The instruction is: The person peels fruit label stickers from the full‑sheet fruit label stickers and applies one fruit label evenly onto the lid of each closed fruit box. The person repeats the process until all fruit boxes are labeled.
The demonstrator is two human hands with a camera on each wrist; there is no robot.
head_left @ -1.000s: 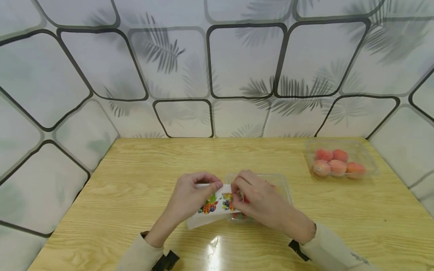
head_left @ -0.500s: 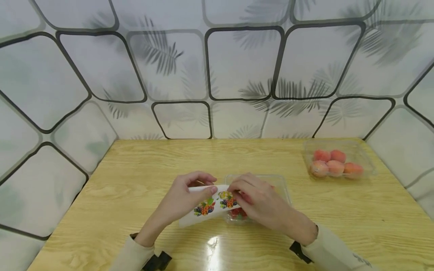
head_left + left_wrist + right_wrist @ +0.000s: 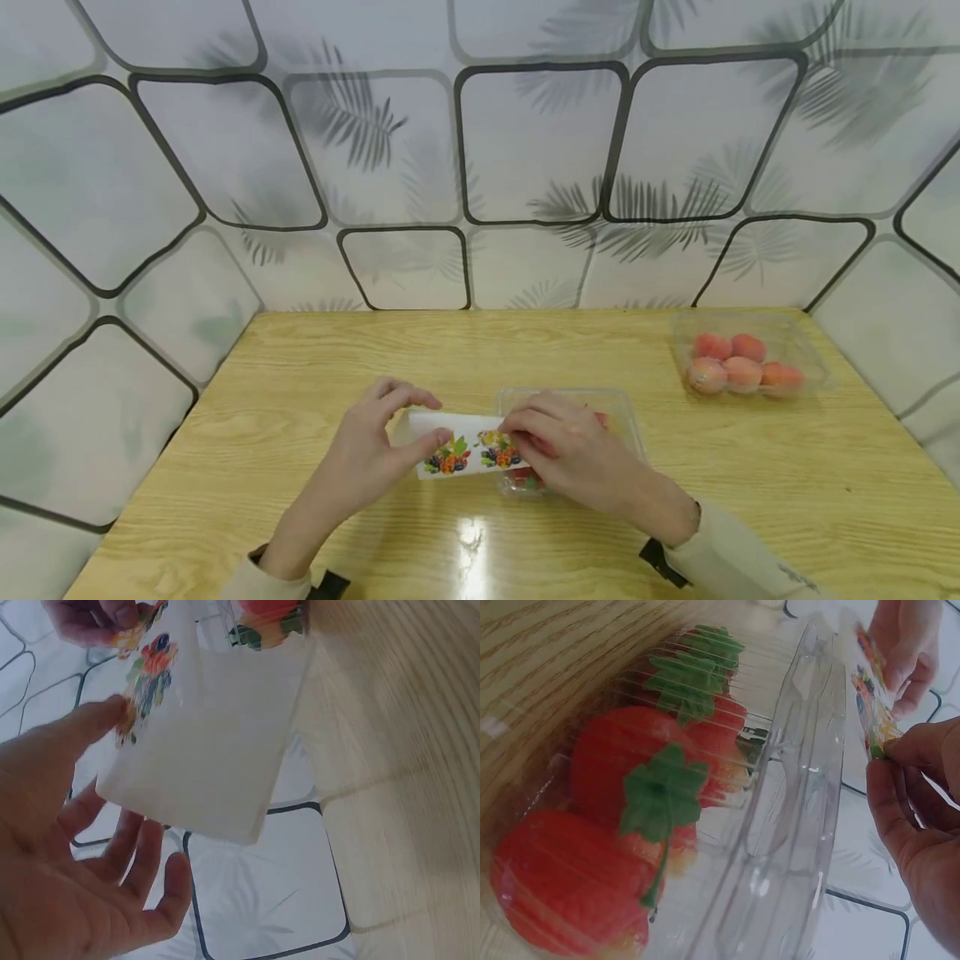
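Observation:
A white sheet of fruit stickers spans the space between my two hands, its printed face showing in the head view. My right hand pinches its right end between thumb and fingers. At the other end my left hand is spread, thumb over the printed face; in the left wrist view the thumb touches the printed edge while the other fingers lie loosely below the sheet. Under my right hand stands a clear plastic clamshell box with several strawberries inside, partly hidden by that hand in the head view.
A second clear plastic box holding several peaches stands at the back right of the wooden table. Behind the table rises a patterned wall.
My left hand has slid left along the sheet and its fingers have spread from a pinch. The sheet's loose lower left part has shifted up. My right hand keeps its pinch.

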